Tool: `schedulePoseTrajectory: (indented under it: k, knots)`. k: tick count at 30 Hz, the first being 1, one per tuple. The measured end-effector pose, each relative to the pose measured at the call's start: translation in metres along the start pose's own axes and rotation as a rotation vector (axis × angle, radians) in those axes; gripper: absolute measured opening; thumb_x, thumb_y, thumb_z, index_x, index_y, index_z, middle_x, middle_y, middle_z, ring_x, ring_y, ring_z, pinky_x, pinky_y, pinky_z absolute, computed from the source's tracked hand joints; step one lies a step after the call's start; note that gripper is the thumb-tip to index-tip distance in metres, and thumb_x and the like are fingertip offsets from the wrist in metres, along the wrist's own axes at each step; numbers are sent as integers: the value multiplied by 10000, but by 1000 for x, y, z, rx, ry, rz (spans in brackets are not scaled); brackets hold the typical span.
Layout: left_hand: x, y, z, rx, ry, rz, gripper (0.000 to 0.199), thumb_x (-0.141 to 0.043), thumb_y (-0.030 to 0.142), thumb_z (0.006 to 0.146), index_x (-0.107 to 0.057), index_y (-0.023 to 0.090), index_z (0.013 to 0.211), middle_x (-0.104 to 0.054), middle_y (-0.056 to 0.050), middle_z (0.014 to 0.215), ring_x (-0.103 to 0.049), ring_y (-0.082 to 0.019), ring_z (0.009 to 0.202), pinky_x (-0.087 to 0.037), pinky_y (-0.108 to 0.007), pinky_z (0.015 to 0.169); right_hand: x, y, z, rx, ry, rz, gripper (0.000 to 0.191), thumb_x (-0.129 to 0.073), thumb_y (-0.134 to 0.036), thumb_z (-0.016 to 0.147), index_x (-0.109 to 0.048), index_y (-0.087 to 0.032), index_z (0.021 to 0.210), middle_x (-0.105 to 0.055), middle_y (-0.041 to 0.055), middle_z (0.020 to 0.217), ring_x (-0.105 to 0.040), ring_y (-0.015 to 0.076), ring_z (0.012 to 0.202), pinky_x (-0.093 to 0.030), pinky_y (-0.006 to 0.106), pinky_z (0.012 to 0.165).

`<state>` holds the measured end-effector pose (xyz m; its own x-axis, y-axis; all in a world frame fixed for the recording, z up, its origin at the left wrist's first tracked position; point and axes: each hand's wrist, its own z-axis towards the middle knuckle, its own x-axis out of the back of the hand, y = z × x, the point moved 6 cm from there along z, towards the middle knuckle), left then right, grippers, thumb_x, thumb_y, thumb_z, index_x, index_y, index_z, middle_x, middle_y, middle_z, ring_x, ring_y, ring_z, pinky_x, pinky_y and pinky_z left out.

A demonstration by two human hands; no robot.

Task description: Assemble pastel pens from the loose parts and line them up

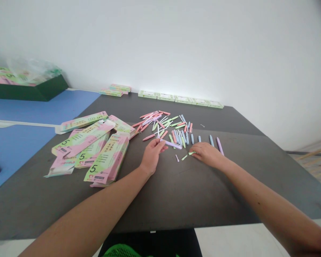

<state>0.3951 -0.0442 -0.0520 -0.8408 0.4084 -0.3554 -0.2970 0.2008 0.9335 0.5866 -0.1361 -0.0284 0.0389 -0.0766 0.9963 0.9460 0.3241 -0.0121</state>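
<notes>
My left hand point(153, 152) is closed around a lilac pen barrel point(171, 144), which points to the right above the dark table. A thin white refill point(158, 131) stands up near its thumb. My right hand point(204, 152) is low over the table, its fingers pinched on a small light-green piece point(192, 153), perhaps a pen part. Between the hands lie another small green piece point(184, 157) and a small lilac tip point(177, 158). Just past them is a loose pile of pink, green, lilac and blue pen parts point(173, 124). A blue pen point(211, 140) and a purple pen point(219, 145) lie beyond my right hand.
Several pink-and-green cartons point(107, 157) are heaped at the left on the dark table point(160, 200). A row of flat green boxes point(179, 99) lines the wall, with more cartons point(115, 90) beside it. A dark green bin point(49, 89) stands on a blue surface point(77, 103).
</notes>
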Motion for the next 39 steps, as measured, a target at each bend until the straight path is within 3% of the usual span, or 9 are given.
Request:
schedulePoseTrajectory:
  k: [12, 19, 24, 34, 39]
  knots:
    - [0, -1, 0, 7, 7, -4, 228, -653, 364, 697, -627, 162, 800, -623, -6, 792, -609, -122, 748, -468, -270, 784, 2, -4, -7, -66, 109, -8, 228, -474, -254, 888, -633, -178, 1032, -643, 110, 1013, -570, 229, 943, -409, 346, 799]
    - [1, 0, 0, 22, 44, -31, 224, -659, 362, 690, -616, 166, 788, -611, 6, 772, -602, -107, 734, -459, -231, 741, 16, -53, 7, -108, 153, 4, 238, -478, -359, 899, -664, -212, 875, -661, 55, 870, -577, 192, 833, -296, 355, 796]
    - [0, 1, 0, 15, 34, -39, 230, -662, 362, 682, -614, 163, 786, -608, 8, 765, -594, -106, 724, -462, -240, 749, 16, -78, 20, -206, 170, -79, 296, -541, -445, 844, -638, -183, 747, -642, 75, 784, -537, 208, 784, -251, 368, 767]
    - [-1, 3, -2, 21, 33, -51, 226, -667, 358, 678, -603, 161, 766, -596, 6, 751, -590, -107, 715, -458, -231, 723, 2, -93, 29, -230, 116, -168, 211, -486, -269, 864, -609, -170, 724, -638, 90, 762, -551, 211, 758, -255, 369, 688]
    - [2, 4, -1, 49, 37, -133, 229, -680, 348, 663, -603, 165, 778, -605, 16, 781, -596, -93, 710, -461, -240, 754, 16, -75, 23, -360, 177, -147, 166, -497, -198, 819, -604, -171, 695, -661, 85, 724, -584, 202, 696, -300, 347, 658]
